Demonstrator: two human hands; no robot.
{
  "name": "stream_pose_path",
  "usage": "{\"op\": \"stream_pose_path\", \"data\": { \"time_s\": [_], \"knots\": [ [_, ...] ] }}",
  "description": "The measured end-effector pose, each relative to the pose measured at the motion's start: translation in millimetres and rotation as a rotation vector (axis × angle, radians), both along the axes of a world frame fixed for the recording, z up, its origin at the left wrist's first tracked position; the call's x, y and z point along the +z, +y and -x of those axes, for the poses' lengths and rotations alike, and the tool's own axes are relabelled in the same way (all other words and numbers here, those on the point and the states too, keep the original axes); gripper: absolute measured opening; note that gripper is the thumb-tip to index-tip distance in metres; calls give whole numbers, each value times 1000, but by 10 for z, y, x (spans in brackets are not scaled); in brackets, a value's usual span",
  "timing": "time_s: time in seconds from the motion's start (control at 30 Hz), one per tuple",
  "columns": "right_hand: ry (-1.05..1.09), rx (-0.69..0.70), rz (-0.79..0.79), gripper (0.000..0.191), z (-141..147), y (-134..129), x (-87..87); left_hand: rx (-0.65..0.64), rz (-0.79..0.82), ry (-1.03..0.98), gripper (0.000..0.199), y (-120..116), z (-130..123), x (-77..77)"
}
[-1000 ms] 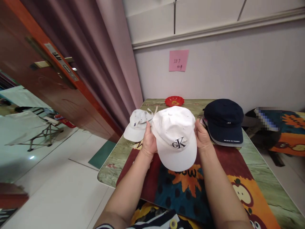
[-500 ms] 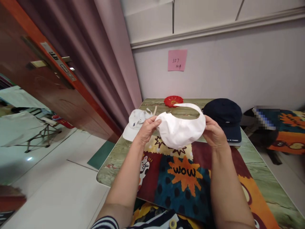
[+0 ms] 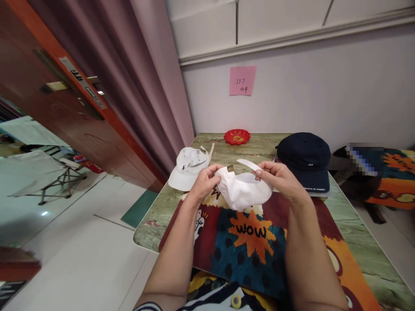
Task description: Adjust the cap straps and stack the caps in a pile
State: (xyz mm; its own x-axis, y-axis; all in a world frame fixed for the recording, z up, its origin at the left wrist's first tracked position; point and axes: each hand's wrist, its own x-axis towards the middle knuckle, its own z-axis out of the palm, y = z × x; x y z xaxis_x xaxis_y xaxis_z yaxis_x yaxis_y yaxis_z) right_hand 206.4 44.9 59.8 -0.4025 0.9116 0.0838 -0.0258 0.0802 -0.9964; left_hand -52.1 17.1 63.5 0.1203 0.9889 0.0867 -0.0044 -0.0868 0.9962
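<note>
A white cap (image 3: 243,192) is held up over the patterned mat (image 3: 227,259), between both hands. My left hand (image 3: 207,183) pinches its left edge, close to a small brass-coloured buckle (image 3: 230,169). The fingers of my right hand (image 3: 275,175) are closed on the cap's strap (image 3: 249,164), whose loose end points left toward the buckle. Strap and buckle are apart. Left of my left hand lies a light cap with a small dark logo (image 3: 186,168). Beyond my right hand sits a dark navy cap (image 3: 303,162).
At the table's (image 3: 152,233) back edge is a red scalloped dish (image 3: 237,137). A pink note (image 3: 242,80) is stuck on the wall behind. A wooden door (image 3: 81,116) and a curtain (image 3: 152,82) stand at the left. Another patterned surface (image 3: 395,190) shows at the far right.
My right hand has moved left and inward from the cap's right edge onto the strap. The white cap has tipped and sunk a little, and the buckle now shows clearly.
</note>
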Motion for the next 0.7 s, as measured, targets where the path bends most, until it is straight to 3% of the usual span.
{"op": "stream_pose_path", "data": {
  "time_s": [0.2,0.37,0.7],
  "knots": [
    [51,-80,12,32,156,-59,81,72,35,-72,31,-6,-44,-136],
    [-35,-133,-117,31,199,-81,90,149,20,-93,32,-16,-88,-141],
    [-75,-64,-77,37,423,-92,96,75,-207,221,23,-62,-286,-47]
  ]
}}
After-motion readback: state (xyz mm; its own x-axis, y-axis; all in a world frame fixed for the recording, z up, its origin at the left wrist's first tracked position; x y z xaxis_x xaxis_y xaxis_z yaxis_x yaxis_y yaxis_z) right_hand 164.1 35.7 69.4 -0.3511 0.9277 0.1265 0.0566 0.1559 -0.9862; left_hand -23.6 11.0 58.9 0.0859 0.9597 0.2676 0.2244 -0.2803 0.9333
